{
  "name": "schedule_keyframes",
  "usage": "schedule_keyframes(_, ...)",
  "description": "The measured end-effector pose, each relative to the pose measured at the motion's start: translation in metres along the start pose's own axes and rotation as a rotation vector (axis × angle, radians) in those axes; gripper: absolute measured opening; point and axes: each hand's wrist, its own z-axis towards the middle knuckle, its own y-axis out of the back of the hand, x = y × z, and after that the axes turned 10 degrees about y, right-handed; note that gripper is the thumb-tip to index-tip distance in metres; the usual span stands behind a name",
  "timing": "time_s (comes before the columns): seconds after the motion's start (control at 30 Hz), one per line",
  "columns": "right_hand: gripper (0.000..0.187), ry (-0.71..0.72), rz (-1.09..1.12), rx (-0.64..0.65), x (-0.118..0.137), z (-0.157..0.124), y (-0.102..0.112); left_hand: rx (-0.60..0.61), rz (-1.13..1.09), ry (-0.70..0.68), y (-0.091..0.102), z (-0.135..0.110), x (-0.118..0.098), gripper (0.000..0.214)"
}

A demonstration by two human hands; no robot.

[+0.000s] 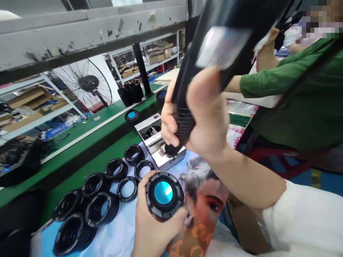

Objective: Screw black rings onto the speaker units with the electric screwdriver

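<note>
My left hand (152,225) is wrapped round a black round lens housing (175,192) and holds it upright, its blue-green shiny glass facing up. Raised to the right, my right hand (206,114) grips a black electric screwdriver (184,114) with a pale label on its body. The tool slants downward, and its lower end is over the front of a silver metal screw feeder (155,142); whether it touches is unclear. Several black rings (99,208) with notched rims stand to the left of my left hand on a printed sheet (118,232).
A green bench (93,151) runs behind the rings. On it are another blue-glass housing (132,116) and a cluster of black parts (130,92). Beyond stand a fan (88,84) and shelves (150,64). A person in a green sleeve (262,84) is at the right.
</note>
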Motion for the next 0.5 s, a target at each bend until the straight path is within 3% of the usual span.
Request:
schedule_keyframes(0.1,0.048,-0.009,-0.100,-0.119,-0.029,-0.005,0.021,0.003,-0.015,0.004,-0.002,-0.001,0.000,0.068)
schedule_keyframes(0.27,0.045,-0.125,-0.132,-0.120,-0.058,-0.017,0.034,0.005,-0.046,0.009,-0.003,-0.002,-0.002,0.067)
schedule_keyframes(0.37,0.049,-0.177,-0.140,-0.083,-0.055,-0.020,0.032,0.011,-0.017,-0.002,0.000,0.000,0.000,0.070)
schedule_keyframes(0.5,0.055,-0.302,-0.108,-0.063,-0.028,-0.011,0.025,0.018,0.029,-0.007,0.003,0.002,0.003,0.075)
